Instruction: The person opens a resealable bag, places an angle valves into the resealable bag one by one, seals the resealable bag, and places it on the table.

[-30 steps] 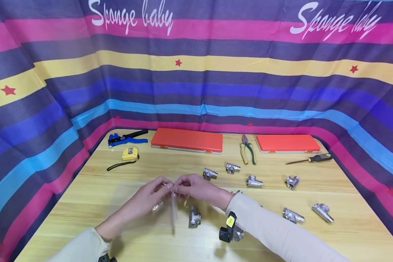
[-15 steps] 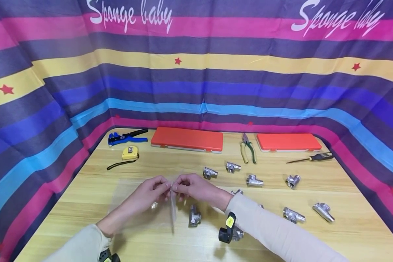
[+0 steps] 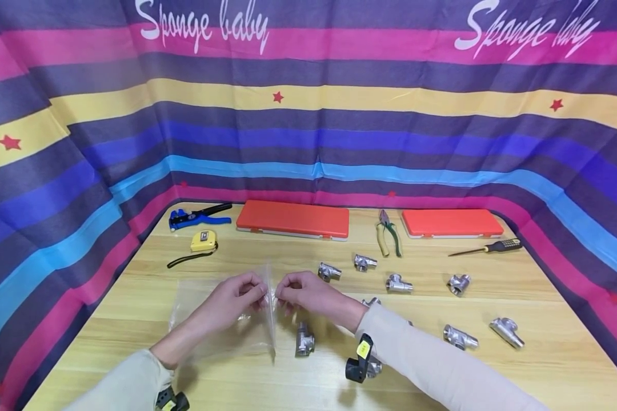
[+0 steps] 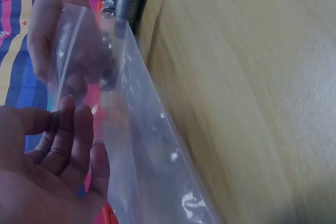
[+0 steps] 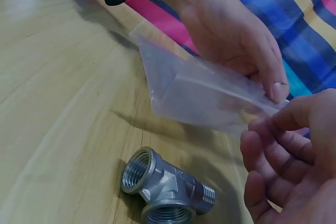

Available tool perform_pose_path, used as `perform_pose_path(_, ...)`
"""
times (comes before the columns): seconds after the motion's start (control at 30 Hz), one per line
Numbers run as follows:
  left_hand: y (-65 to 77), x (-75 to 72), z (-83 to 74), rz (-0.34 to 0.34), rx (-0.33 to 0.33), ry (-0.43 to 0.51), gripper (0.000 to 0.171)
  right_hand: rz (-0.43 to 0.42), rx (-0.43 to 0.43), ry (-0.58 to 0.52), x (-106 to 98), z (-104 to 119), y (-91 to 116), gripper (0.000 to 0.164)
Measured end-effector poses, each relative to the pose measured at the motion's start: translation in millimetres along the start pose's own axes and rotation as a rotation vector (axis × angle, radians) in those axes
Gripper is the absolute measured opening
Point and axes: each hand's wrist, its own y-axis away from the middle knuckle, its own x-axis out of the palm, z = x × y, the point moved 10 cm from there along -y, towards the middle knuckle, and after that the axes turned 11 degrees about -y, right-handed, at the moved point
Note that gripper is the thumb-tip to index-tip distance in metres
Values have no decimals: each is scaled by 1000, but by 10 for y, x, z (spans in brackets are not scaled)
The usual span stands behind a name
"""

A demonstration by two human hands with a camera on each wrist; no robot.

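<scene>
bag (image 3: 252, 334) of clear, thin plastic stands between your left hand (image 3: 233, 302) and your right hand (image 3: 307, 294), left of centre over the near half of the bench (image 3: 267, 388). half a second ago its right side showed as a narrow strip below your fingertips; now it shows more of its face, one corner rises above your hands, and a small gap has opened between them. your left thumb and fingers pinch the bag's upper edge. your right hand has shifted slightly right, its thumb and forefinger set narrow and apparently pinching that same edge. for the work in hand, this suggests the edge is being spread or separated, though you cannot tell whether the mouth is open. bright glints on the plastic look like reflections, and no fitting can be made out inside. a metal tee fitting (image 3: 304, 341) lies just right of the bag's lower corner, apart from it. other tee fittings (image 3: 460, 338) lie scattered to the right, unmoved and out of your grip.
</scene>
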Motion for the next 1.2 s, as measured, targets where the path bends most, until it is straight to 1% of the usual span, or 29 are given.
perform_pose_path(0.1, -7, 14, -37, 13, 38, 5, 21, 1, 4, 2, 4, -13, -5, 19)
perform_pose_path(0.17, -7, 34, -48, 33, 48, 25, 21, 12, 7, 10, 17, -20, -7, 21)
perform_pose_path(0.3, -6, 76, -53, 79, 48, 66, 22, 30, -11, 31, 26, 2, -11, 21)
perform_pose_path(0.43, -8, 95, -44, 95, 38, 61, 21, 16, -28, 42, 7, 27, -24, 15)
perform_pose_path(0.57, -11, 93, -14, 75, 6, 43, 18, 1, -25, 33, 7, 15, -39, 13)
perform_pose_path(0.77, -17, 71, 24, 29, -63, 25, 24, -11, -36, 20, 25, 18, -43, 14)
perform_pose_path(0.9, -20, 57, 33, 18, -85, 24, 22, -20, -29, 15, 15, 13, -54, 13)
perform_pose_path(1.03, -20, 68, 20, 26, -78, 25, 18, -13, -18, 4, 8, -6, -69, 12)
perform_pose_path(1.2, -22, 91, -23, 41, -31, 37, 14, 32, 6, -19, 12, -37, -36, 15)
